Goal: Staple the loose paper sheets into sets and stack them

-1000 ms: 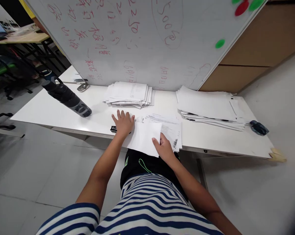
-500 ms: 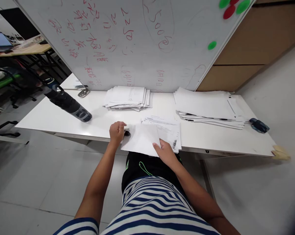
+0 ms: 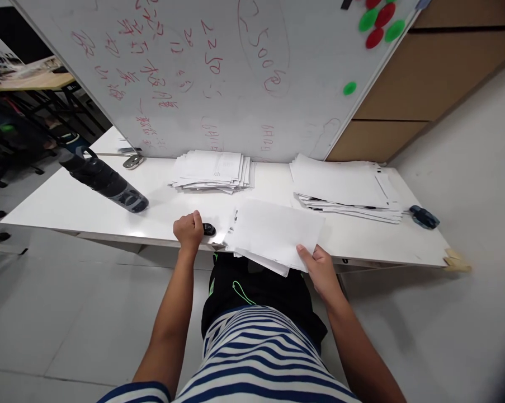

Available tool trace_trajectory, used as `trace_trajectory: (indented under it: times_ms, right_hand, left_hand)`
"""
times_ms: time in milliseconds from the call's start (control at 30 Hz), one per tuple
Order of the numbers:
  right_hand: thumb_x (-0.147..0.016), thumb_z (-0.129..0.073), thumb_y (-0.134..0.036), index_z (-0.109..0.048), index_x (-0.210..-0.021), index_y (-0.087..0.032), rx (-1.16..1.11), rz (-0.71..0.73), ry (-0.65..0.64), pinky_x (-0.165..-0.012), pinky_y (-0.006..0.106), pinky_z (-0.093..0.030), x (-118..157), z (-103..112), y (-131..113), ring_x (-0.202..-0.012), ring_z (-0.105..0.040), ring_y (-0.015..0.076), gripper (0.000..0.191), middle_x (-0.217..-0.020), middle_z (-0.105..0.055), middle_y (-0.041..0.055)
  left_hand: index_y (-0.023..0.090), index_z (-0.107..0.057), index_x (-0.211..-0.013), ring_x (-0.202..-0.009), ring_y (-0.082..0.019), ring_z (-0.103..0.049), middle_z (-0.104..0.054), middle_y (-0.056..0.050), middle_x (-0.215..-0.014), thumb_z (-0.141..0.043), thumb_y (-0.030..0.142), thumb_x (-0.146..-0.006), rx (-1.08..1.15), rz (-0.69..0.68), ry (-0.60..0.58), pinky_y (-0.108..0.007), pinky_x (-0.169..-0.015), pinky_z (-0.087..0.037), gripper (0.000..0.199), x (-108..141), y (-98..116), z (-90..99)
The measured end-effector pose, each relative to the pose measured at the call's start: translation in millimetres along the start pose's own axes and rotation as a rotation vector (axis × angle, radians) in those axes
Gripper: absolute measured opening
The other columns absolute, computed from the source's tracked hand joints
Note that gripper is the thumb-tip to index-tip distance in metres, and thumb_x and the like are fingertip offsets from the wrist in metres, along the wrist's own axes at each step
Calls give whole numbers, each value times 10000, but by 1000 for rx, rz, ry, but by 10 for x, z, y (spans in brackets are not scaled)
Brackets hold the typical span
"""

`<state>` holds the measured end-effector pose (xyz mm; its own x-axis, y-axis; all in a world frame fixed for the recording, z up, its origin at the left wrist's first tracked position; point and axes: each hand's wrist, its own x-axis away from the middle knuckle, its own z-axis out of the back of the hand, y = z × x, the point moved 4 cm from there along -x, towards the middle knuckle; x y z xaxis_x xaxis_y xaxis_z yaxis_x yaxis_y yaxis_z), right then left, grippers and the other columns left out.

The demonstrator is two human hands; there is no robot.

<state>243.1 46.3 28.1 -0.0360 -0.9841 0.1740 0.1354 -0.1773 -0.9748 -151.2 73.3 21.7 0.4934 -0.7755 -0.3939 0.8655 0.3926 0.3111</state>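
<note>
Slid to the right: bare right hand (image 3: 319,268) and flat white paper sheets (image 3: 277,226)

Moved over since half a second ago, with most of the print now out of sight. Just a few dark marks showing along the left edge. Lying at the front of the long white tabletop (image 3: 164,207), sticking out past its edge. Held at the right side, thumb on top, fingers curled round the edge.

Curled up tight like a fist: bare left hand (image 3: 189,230), just beside a small shiny black thing (image 3: 209,229). Cannot tell if holding on to it.

Farther back, by the big whiteboard with red writing (image 3: 302,112): a messy white paper pile (image 3: 210,170) and, to its right, a wider white paper pile (image 3: 340,182). Off to the left, a tall dark bottle (image 3: 105,182).
</note>
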Motion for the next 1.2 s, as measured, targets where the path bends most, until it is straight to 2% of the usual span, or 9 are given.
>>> trace_trajectory:
  times_ms: [133, 400, 533, 633, 733, 800, 967, 1100, 1200]
  right_hand:
    - [-810, -680, -550, -714, -1092, -175, -4, 6, 37, -978, 462, -486, 6, -27, 103, -1122, -649, 319, 471, -1151, -739, 114]
    - [-839, -645, -538, -698, -1119, -160, 32, 24, -29, -960, 431, -500, 3, -208, -14, -1113, -649, 311, 474, -1179, -725, 127]
    - [-891, -555, -514, -659, -1180, -160, 166, 110, 43, -969, 467, -486, -117, -255, 12, -1122, -631, 314, 470, -1194, -706, 140]
    - [-886, -540, -436, -665, -1125, -153, 546, 252, 122, -1082, 590, -340, -239, -337, 28, -1232, -535, 356, 391, -1236, -664, 168]
    - [-883, -540, -405, -656, -1098, -166, 892, 309, 127, -1140, 692, -77, -332, -420, 76, -1438, -263, 394, 342, -1462, -482, 171]
    - [-893, -528, -459, -597, -1221, -170, 959, 282, 126, -1134, 709, -26, -373, -411, 121, -1489, -114, 395, 443, -1570, -332, 161]
    - [-862, -524, -592, -275, -1515, -178, 890, 185, 156, -1158, 676, -36, -481, -230, 236, -1513, -30, 371, 812, -1628, -196, 162]
    - [-819, -570, -615, -180, -1554, -187, 858, 127, 83, -1162, 672, -32, -597, -140, 273, -1518, -12, 374, 935, -1644, -144, 160]
    - [-813, -606, -595, -249, -1539, -209, 895, 222, -4, -1165, 664, -42, -719, -234, 136, -1518, -14, 379, 897, -1649, -148, 140]
  left_hand:
    - [210, -576, -595, -706, -236, -550, -570, -99, -629, -267, 382, -977, 12, 11, -17, -375, -729, -326, 521, 10, -1, -19]
    - [210, -564, -606, -737, -235, -548, -562, -93, -646, -277, 372, -980, 58, 27, -27, -381, -749, -318, 499, 22, -10, -34]
    - [215, -513, -571, -679, -223, -522, -542, -81, -612, -292, 358, -968, 53, -16, 20, -371, -720, -309, 476, 29, -28, -54]
    - [220, -470, -554, -633, -218, -495, -514, -75, -583, -312, 340, -947, 50, -30, 86, -366, -689, -296, 441, 10, -63, -83]
    - [221, -472, -571, -624, -221, -491, -510, -73, -576, -330, 341, -943, 48, -26, 143, -373, -704, -311, 416, -38, -97, -83]
    - [216, -507, -614, -663, -231, -517, -551, -82, -606, -353, 348, -947, 50, -69, 191, -393, -759, -340, 390, -54, -76, -20]
    - [196, -643, -858, -911, -262, -602, -711, -108, -896, -480, 400, -938, 115, -399, 241, -452, -975, -349, 273, 218, 299, 322]
    - [224, -595, -1276, -1291, -309, -489, -615, -117, -1336, -559, 625, -856, 115, -912, -170, -457, -1089, -326, 582, 811, 879, 341]
    - [236, -428, -1467, -1450, -343, -296, -405, -114, -1549, -580, 703, -793, 54, -1033, -308, -524, -1181, -208, 834, 1176, 1192, 238]
